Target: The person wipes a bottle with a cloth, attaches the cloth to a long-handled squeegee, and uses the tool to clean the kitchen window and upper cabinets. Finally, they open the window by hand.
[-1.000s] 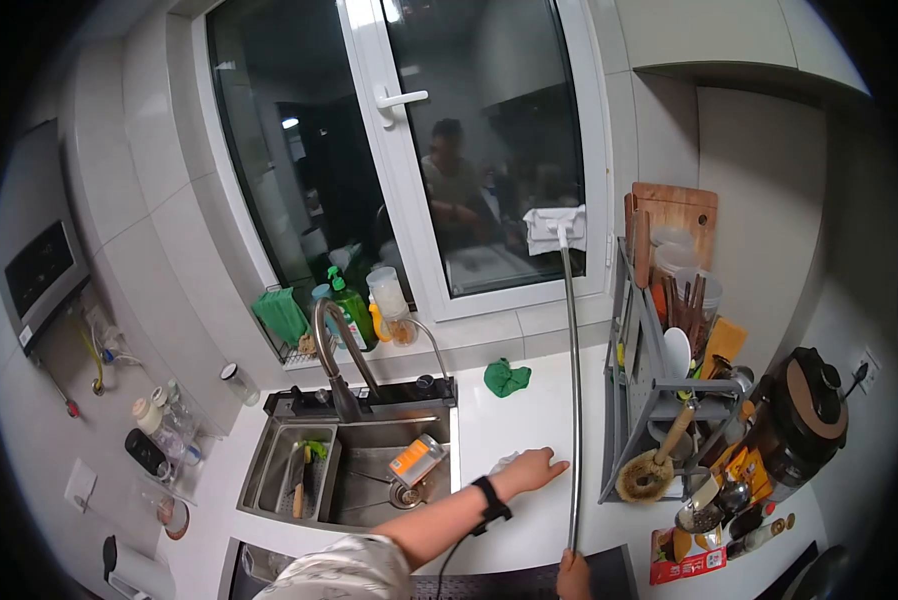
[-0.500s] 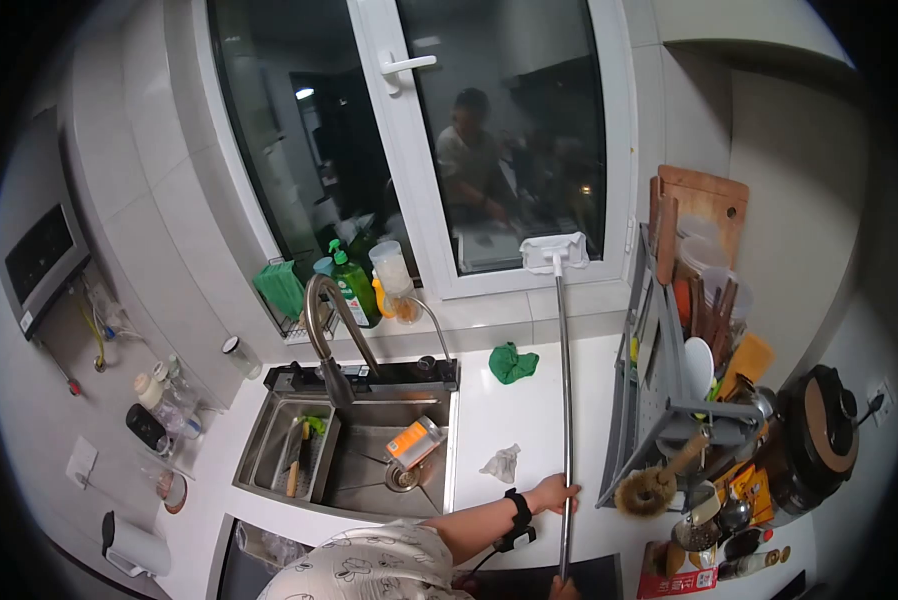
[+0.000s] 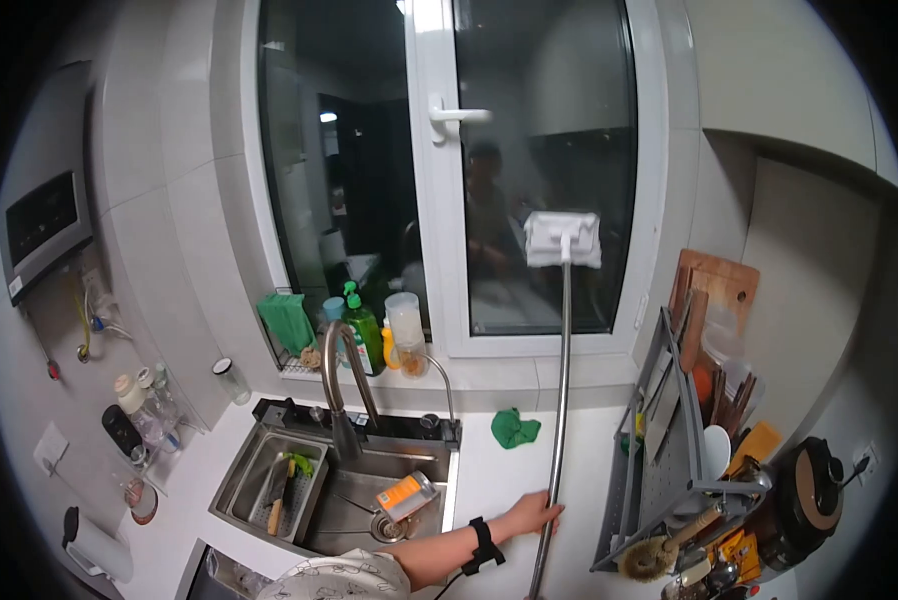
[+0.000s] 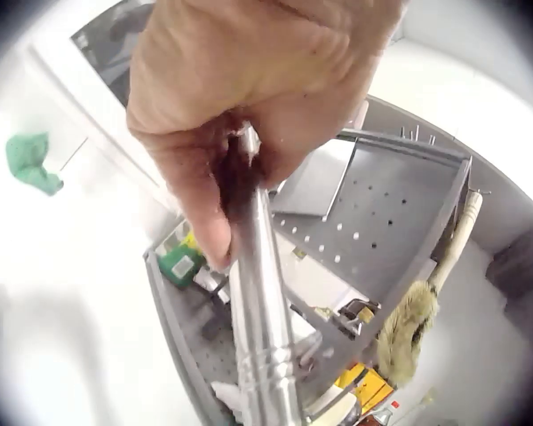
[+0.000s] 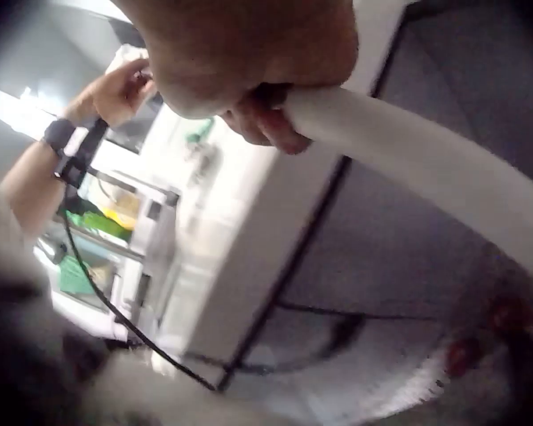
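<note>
A flat mop has a white cloth-covered head (image 3: 564, 240) that lies against the lower part of the right window pane (image 3: 539, 170). From it a long metal pole (image 3: 565, 370) slopes down toward the person. My left hand (image 3: 531, 514) grips this pole over the counter; in the left wrist view the fingers and thumb wrap round the bare metal (image 4: 259, 266). Out of the head view, my right hand (image 5: 249, 62) grips the pole's white lower end (image 5: 417, 155). A green cloth (image 3: 515, 428) lies on the counter to the left of the pole.
A grey rack (image 3: 659, 480) with utensils stands close to the pole's right. To the left is a sink (image 3: 369, 540) with a faucet (image 3: 341, 400) and an orange-and-white pack (image 3: 407, 496). Bottles (image 3: 365, 335) line the sill. A window handle (image 3: 459, 116) juts from the frame.
The mop head slid down to the pane's lower edge, then rose onto the glass. My left hand, beside the pole at first, now grips it. The right hand has dropped out of the head view.
</note>
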